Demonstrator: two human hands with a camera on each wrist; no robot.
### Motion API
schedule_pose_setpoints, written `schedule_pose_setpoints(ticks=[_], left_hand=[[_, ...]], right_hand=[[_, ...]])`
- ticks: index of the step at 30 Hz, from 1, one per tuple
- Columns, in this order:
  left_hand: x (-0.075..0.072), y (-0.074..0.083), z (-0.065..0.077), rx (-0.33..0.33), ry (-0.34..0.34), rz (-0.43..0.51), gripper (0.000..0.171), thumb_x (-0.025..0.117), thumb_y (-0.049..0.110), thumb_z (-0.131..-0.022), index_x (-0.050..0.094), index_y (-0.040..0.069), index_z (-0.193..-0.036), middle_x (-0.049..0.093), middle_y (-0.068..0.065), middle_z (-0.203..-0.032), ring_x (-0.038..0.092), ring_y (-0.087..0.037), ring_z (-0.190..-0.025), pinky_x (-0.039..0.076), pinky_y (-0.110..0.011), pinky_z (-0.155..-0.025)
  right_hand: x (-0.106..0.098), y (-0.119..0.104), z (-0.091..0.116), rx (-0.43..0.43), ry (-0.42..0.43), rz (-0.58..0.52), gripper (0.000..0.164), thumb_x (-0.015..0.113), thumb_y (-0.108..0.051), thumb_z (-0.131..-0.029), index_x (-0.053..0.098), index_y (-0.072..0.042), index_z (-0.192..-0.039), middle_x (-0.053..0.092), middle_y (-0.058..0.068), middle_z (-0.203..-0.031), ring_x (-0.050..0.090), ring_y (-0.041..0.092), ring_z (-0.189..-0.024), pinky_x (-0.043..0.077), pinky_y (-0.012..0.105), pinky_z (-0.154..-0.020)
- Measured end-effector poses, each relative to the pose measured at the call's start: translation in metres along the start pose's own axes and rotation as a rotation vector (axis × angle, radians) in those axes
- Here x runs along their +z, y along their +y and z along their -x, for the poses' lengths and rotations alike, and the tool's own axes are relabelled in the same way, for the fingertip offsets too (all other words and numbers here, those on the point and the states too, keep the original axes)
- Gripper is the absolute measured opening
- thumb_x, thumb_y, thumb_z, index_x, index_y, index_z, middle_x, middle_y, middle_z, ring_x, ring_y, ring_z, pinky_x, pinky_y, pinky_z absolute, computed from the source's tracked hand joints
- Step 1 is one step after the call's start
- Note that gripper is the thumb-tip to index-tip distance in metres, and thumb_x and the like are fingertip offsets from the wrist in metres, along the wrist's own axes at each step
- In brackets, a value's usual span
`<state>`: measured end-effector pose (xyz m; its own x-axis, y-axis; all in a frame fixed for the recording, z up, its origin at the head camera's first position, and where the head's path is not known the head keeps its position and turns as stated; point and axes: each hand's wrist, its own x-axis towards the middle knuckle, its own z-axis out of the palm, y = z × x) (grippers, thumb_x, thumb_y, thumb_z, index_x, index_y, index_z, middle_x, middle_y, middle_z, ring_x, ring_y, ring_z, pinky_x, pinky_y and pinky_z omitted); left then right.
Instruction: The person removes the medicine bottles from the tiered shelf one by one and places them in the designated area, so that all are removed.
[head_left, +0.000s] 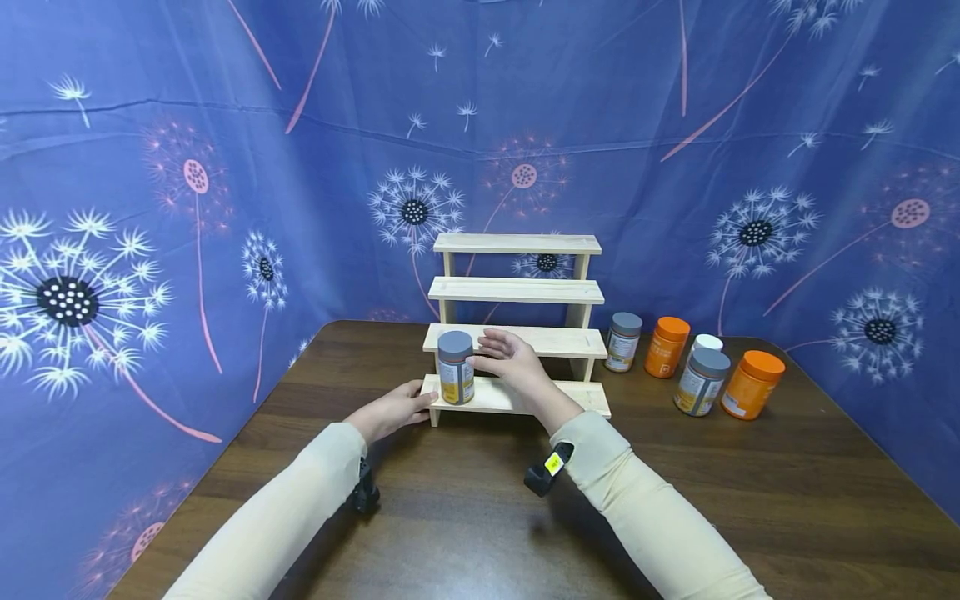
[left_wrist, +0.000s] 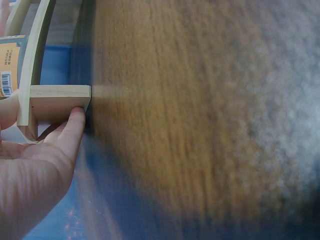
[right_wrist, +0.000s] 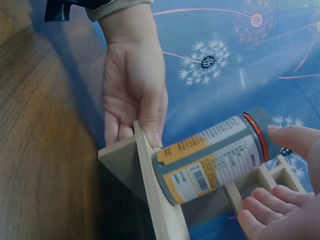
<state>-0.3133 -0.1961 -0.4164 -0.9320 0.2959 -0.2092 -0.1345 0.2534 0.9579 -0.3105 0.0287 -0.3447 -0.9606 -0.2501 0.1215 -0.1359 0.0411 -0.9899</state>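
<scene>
A grey-lidded supplement bottle (head_left: 456, 382) with a yellow and white label stands upright at the left end of the lowest step of a wooden tiered shelf (head_left: 536, 397). My left hand (head_left: 393, 410) grips that step's left end. In the left wrist view, the thumb lies over the board and the fingers (left_wrist: 73, 131) reach beneath against the side support. Beside the bottle, my right hand (head_left: 517, 367) is spread, with nothing held. From the right wrist view, its thumb (right_wrist: 295, 140) is at the grey lid; whether it touches cannot be told. The other fingers bend loosely.
To the right of the shelf stand another grey-lidded bottle (head_left: 622, 342), an orange jar (head_left: 666, 348), a white-lidded bottle (head_left: 707, 342), a third grey-lidded bottle (head_left: 701, 383) and a second orange jar (head_left: 752, 387). A blue dandelion-print curtain (head_left: 337, 208) hangs behind the brown table (head_left: 450, 517).
</scene>
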Motion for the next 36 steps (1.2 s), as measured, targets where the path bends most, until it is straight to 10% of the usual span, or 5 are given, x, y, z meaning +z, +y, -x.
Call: schedule_pose_setpoints(ticks=[36], left_hand=[[0.003, 0.002, 0.004, 0.013, -0.005, -0.018, 0.052, 0.037, 0.013, -0.106, 0.018, -0.01, -0.148, 0.03, -0.03, -0.15, 0.034, -0.04, -0.139, 0.034, -0.048, -0.116]], right_hand=[[0.028, 0.02, -0.004, 0.055, 0.006, 0.075, 0.063, 0.079, -0.019, -0.081, 0.052, -0.009, -0.137, 0.06, 0.01, -0.132, 0.053, 0.028, -0.125, 0.043, 0.046, -0.11]])
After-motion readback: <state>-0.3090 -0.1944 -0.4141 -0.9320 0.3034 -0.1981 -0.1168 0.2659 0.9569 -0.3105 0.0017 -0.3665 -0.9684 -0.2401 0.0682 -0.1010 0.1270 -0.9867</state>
